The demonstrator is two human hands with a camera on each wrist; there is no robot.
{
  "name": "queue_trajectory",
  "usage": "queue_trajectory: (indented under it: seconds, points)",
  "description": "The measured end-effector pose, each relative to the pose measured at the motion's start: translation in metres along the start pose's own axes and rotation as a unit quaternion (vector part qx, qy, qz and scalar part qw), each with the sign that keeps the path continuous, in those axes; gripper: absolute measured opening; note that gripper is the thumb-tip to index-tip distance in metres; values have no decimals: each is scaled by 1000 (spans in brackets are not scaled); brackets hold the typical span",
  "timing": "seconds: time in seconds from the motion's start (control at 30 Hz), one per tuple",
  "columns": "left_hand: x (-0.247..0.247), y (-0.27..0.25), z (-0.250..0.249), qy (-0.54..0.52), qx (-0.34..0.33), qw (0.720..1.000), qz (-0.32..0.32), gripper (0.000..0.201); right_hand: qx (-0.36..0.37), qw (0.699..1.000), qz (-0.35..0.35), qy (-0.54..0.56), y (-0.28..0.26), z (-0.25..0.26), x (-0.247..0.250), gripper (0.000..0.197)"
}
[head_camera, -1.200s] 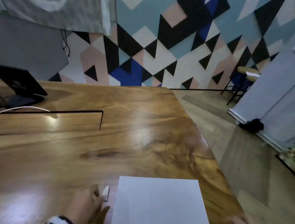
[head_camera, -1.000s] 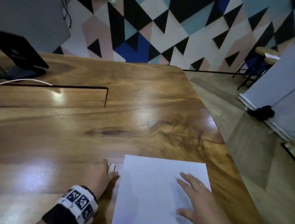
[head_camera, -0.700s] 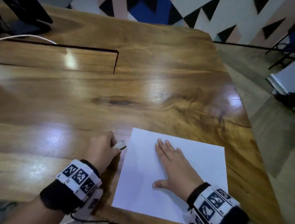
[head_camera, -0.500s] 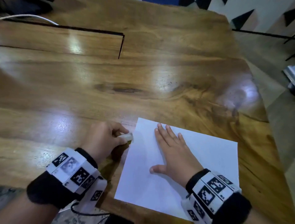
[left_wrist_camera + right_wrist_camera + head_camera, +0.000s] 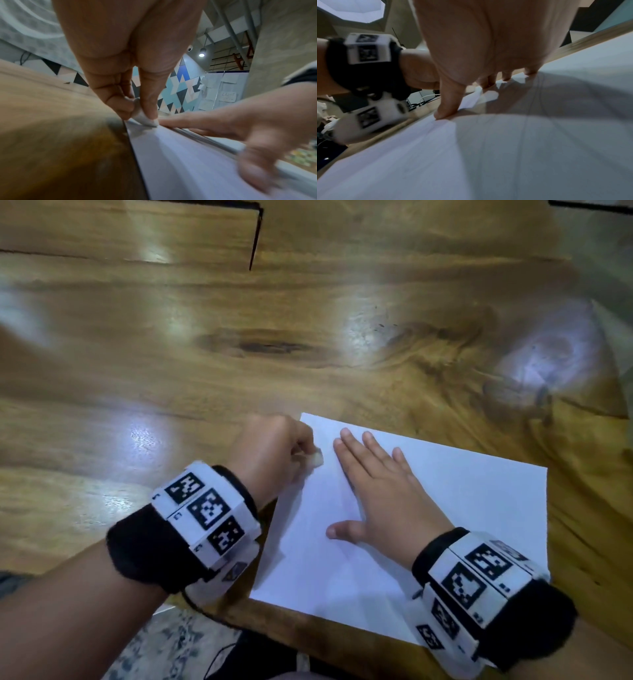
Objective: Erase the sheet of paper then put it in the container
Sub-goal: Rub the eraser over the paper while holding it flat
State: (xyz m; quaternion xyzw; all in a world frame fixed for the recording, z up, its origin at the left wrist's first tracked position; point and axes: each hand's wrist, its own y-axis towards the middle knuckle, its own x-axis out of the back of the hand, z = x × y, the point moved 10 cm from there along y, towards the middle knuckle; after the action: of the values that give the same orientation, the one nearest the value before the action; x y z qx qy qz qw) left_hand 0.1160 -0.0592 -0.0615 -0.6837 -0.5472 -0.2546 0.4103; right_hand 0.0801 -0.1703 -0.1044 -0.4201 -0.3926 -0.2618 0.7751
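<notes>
A white sheet of paper (image 5: pixel 462 518) lies on the wooden table (image 5: pixel 239 337), near its front edge. My right hand (image 5: pixel 380 491) lies flat on the sheet with straight, spread fingers, pressing it down. My left hand (image 5: pixel 274 450) pinches a small white eraser (image 5: pixel 315 458) between thumb and fingers at the sheet's left edge. In the left wrist view the eraser (image 5: pixel 142 117) touches the sheet (image 5: pixel 188 162) close to the right hand's fingertips (image 5: pixel 164 122). The right wrist view shows the sheet (image 5: pixel 522 148) under my palm. No container is in view.
A dark slot (image 5: pixel 255 237) cuts into the table top at the back. The table's right edge (image 5: pixel 609 344) borders grey floor. A patterned floor and a dark cable (image 5: pixel 205 611) show below the front edge.
The head view has tilted down from the wall onto the table. My right hand came onto the sheet and lies flat there. My left hand brought the eraser onto the sheet's left edge.
</notes>
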Motion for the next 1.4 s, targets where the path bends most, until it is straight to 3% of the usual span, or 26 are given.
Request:
queue_trajectory:
  seconds: [0.13, 0.3, 0.4, 0.57, 0.67, 0.8, 0.9, 0.97, 1.07, 1.13, 1.23, 1.4]
  points:
    - [-13, -26, 8, -4, -4, 998, 57, 7, 3, 1000, -4, -2, -2, 0, 1, 109]
    - [10, 22, -5, -4, -16, 1000, -9, 13, 0, 1000, -3, 0, -1, 0, 0, 110]
    - [7, 17, -1, 29, -7, 999, -14, 5, 1, 1000, -3, 2, 0, 0, 0, 111]
    - [-15, -19, 9, 27, -2, 995, 94, 30, 3, 1000, -4, 5, 0, 1, -1, 110]
    - [5, 11, 0, 19, 6, 999, 29, 7, 3, 1000, -2, 4, 0, 1, -1, 110]
    - [5, 20, -7, 63, -14, 998, -13, 8, 2, 1000, -1, 4, 1, 1, -1, 110]
    - [-10, -8, 3, 63, -18, 996, 63, 29, 0, 1000, -3, 6, 0, 0, -1, 111]
    - [-15, -12, 7, 46, -2, 992, 115, 25, 0, 1000, -3, 6, 1, 1, 0, 111]
    - [3, 12, -5, 29, -13, 998, 50, 7, -2, 1000, -4, 3, 1, 1, 1, 111]
    - [10, 27, -13, 27, -12, 1000, 3, 10, -6, 1000, -8, -2, 1, 1, 3, 113]
    - [8, 27, -11, 39, 4, 999, -20, 7, -12, 1000, -13, -12, 2, 0, 5, 116]
    - [-15, 1, 3, -5, 23, 994, 111, 19, -14, 1000, -16, -9, 1, 0, 6, 118]
